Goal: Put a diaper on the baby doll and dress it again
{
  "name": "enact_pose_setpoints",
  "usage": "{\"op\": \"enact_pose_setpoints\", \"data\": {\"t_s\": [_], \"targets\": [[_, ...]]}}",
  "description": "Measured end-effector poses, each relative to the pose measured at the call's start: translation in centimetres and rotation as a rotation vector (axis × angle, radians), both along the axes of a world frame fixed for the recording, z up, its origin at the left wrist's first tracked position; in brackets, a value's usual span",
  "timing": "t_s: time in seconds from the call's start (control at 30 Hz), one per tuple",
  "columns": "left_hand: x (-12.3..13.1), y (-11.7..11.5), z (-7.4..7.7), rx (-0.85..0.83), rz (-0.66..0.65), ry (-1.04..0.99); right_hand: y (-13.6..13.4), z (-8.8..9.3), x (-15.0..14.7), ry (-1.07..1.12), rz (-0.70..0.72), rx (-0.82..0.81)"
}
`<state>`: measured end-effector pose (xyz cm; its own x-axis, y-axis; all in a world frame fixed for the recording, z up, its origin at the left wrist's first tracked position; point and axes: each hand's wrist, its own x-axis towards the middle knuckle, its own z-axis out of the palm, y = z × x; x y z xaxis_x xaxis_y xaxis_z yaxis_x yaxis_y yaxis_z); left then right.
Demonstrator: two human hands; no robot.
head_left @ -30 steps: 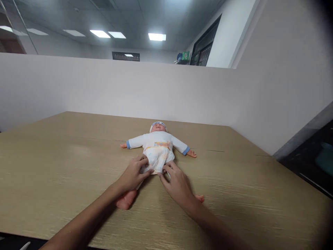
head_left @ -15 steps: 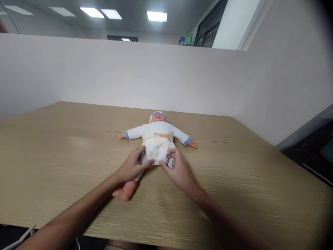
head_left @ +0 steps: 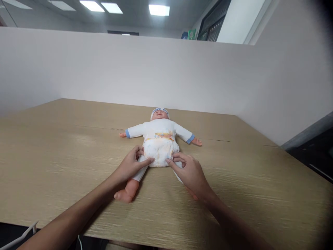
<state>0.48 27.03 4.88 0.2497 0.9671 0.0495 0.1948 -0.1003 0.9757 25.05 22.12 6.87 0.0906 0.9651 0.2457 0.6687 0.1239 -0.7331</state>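
A baby doll (head_left: pixel 160 126) in a white outfit with blue cuffs lies on its back, arms spread, head away from me. Around its hips is a white diaper (head_left: pixel 158 151) with an orange printed band at the waist. My left hand (head_left: pixel 132 166) grips the diaper's left leg edge, its thumb across the front and its fingers curled at the side. At the right leg edge, my right hand (head_left: pixel 191 172) pinches the diaper between thumb and fingers. That hand and forearm cover much of the doll's leg on the right.
The doll lies on a wood-grain table (head_left: pixel 78 146). A pale partition wall (head_left: pixel 130 69) rises behind the table's far edge. At the right stands a dark object (head_left: pixel 312 149). A white curved piece (head_left: pixel 23 236) shows below the near left edge.
My right hand has shifted right along the diaper's edge, uncovering more of the doll's leg. My left hand stays at its side of the diaper. The view has tilted slightly.
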Motion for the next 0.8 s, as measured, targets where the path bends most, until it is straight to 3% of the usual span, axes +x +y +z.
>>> {"op": "enact_pose_setpoints", "data": {"t_s": [0.17,0.4,0.5,0.67,0.8], "targets": [[0.0,0.4,0.5,-0.113,-0.085,-0.106,0.2,-0.2,-0.7,-0.052,0.059,-0.007],[-0.2,1.0,0.5,-0.422,0.010,-0.379,0.9,-0.9,-0.9,0.418,0.213,-0.137],[-0.3,0.8,0.4,-0.410,0.020,-0.337,0.8,-0.8,-0.9,0.485,0.222,-0.154],[-0.3,0.5,0.8,-0.257,-0.071,-0.235,0.6,-1.3,-0.9,0.414,0.187,-0.103],[-0.9,0.8,1.3,-0.357,-0.180,-0.267,0.5,-1.2,-0.8,0.409,0.189,-0.110]]}}
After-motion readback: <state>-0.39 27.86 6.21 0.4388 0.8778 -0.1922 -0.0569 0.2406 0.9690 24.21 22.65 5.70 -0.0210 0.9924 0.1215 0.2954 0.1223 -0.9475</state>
